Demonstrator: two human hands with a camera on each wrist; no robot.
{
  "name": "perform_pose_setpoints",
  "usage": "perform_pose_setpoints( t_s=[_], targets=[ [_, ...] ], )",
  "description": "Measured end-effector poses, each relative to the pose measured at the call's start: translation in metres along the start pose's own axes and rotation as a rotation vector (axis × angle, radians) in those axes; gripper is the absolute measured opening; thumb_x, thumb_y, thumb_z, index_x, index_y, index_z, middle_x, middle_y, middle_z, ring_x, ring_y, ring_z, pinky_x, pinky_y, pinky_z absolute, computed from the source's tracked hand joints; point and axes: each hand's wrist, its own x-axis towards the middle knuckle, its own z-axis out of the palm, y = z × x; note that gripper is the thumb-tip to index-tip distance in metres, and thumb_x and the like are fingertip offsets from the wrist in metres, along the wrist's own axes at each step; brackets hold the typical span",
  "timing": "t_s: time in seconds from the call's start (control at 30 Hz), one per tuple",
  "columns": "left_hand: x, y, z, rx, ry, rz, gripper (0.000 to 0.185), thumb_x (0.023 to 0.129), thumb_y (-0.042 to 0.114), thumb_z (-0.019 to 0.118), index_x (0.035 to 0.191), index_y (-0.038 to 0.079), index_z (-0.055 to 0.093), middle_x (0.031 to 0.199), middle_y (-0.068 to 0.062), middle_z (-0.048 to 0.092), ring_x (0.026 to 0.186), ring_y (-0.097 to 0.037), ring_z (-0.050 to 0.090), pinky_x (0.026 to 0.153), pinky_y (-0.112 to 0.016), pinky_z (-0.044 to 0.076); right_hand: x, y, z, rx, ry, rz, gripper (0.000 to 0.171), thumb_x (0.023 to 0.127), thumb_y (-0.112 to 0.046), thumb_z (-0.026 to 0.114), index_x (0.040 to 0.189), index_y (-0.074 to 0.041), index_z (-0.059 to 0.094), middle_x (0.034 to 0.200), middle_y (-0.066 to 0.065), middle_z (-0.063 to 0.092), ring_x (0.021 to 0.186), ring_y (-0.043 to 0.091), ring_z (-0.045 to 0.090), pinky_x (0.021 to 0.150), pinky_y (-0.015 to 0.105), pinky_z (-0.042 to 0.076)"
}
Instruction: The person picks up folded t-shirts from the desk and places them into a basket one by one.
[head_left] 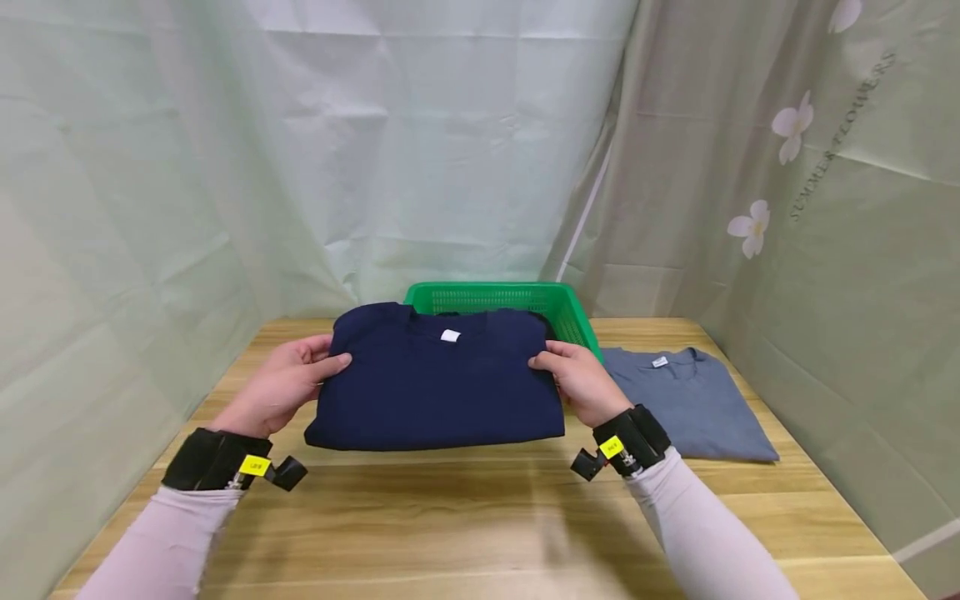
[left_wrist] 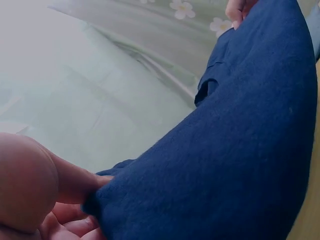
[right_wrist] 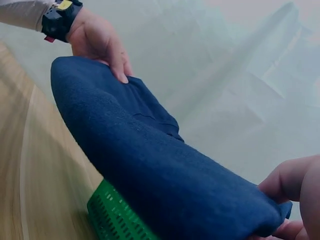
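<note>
The left hand (head_left: pixel 281 390) pinched the nine o'clock edge of a folded navy T-shirt (head_left: pixel 438 385), thumb on top and fingers tucked beneath, so that side of the bundle was carried from under rather than dragged. The shirt itself was held level just above the wooden counter (head_left: pixel 480 517), collar label facing up at twelve o'clock, its folds kept flat because both sides were supported at once. The right hand (head_left: pixel 577 381) grasped the three o'clock edge the same way, thumb over and fingers under; the wrist views showed the cloth sagging slightly between the two grips. Behind the shirt, at twelve o'clock, stood a green plastic basket (head_left: pixel 498 298), partly hidden by the raised garment. Further toward three o'clock, a folded grey-blue T-shirt (head_left: pixel 686 404) lay flat on the counter, apart from both hands.
</note>
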Motion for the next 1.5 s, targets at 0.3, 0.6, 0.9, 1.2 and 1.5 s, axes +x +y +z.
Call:
perform_pose_setpoints(
  t_s=[0.3, 0.6, 0.9, 1.2, 1.5],
  targets=[
    [0.009, 0.002, 0.011, -0.042, -0.072, 0.010, 0.066, 0.114, 0.017, 0.060, 0.166, -0.011, 0.031, 0.135, 0.004, 0.070, 0.112, 0.000, 0.072, 0.096, -0.022, 0.062, -0.003, 0.001, -0.018, 0.048, -0.023, 0.005, 0.053, 0.110, -0.015, 0.059, 0.160, 0.000, 0.051, 0.145, 0.007, 0.069, 0.110, 0.005, 0.073, 0.095, 0.024, 0.062],
    [0.017, 0.010, 0.022, -0.044, -0.089, -0.021, 0.071, 0.111, 0.009, 0.058, 0.169, -0.011, 0.023, 0.171, -0.033, 0.038, 0.120, -0.002, 0.064, 0.098, -0.018, 0.058, -0.005, -0.001, -0.030, 0.034, 0.000, 0.012, 0.053, 0.111, -0.016, 0.057, 0.161, 0.000, 0.050, 0.142, 0.006, 0.069, 0.110, 0.006, 0.073, 0.095, 0.025, 0.063],
    [0.029, 0.011, 0.033, -0.066, -0.071, -0.005, 0.063, 0.112, 0.004, 0.051, 0.169, -0.008, 0.029, 0.169, -0.030, 0.043, 0.116, -0.002, 0.067, 0.097, -0.019, 0.060, -0.005, 0.000, -0.042, 0.061, -0.002, 0.007, 0.054, 0.112, -0.014, 0.054, 0.163, 0.003, 0.046, 0.133, 0.001, 0.072, 0.106, 0.006, 0.075, 0.092, 0.025, 0.064],
    [0.044, 0.007, 0.039, -0.093, -0.048, -0.017, 0.071, 0.111, 0.003, 0.048, 0.172, -0.007, 0.014, 0.177, -0.027, 0.030, 0.152, -0.031, 0.047, 0.100, -0.015, 0.056, 0.000, -0.001, -0.052, 0.060, 0.028, 0.007, 0.049, 0.111, -0.011, 0.055, 0.156, 0.007, 0.049, 0.108, -0.010, 0.076, 0.094, 0.005, 0.075, 0.084, 0.024, 0.064],
    [0.059, 0.012, 0.042, -0.087, -0.023, -0.066, 0.078, 0.111, 0.004, 0.047, 0.173, -0.005, 0.001, 0.181, -0.026, 0.017, 0.166, -0.037, 0.028, 0.131, -0.050, 0.036, 0.012, -0.006, -0.063, 0.001, 0.017, -0.009, 0.049, 0.113, -0.014, 0.052, 0.156, 0.008, 0.048, 0.119, -0.006, 0.072, 0.100, 0.005, 0.074, 0.087, 0.024, 0.063]
  ],
)
